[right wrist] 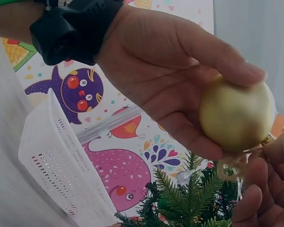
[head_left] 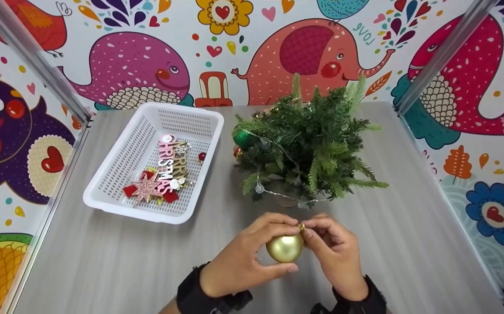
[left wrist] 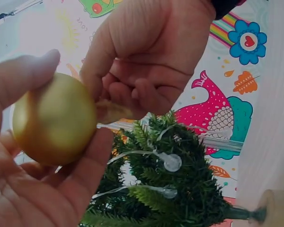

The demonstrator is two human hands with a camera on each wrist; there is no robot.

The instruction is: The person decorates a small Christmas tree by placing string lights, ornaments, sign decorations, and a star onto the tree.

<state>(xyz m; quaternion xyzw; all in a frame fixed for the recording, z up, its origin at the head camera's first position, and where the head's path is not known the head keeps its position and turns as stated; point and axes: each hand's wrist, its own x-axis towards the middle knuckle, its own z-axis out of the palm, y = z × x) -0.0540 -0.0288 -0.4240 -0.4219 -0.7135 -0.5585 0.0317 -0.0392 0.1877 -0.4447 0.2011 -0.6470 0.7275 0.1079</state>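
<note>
A matte gold Christmas bauble [head_left: 285,248] is held in my left hand [head_left: 252,253], with the thumb below it and fingers over its top. My right hand [head_left: 337,250] pinches the small gold cap at the bauble's upper right. A loop of gold cord [right wrist: 233,168] hangs by that cap in the right wrist view. Just beyond both hands stands a small green Christmas tree [head_left: 308,144], wound with a wire of clear bulb lights [left wrist: 172,162]. On the tree's left side hangs a glittery green bauble [head_left: 241,137].
To the left stands a white perforated basket [head_left: 99,198]. In it lie a "Merry Christmas" sign [head_left: 165,161], a pink glitter star [head_left: 148,187] and several small red ornaments. Patterned panels and metal posts [head_left: 448,56] border the grey table [head_left: 125,261].
</note>
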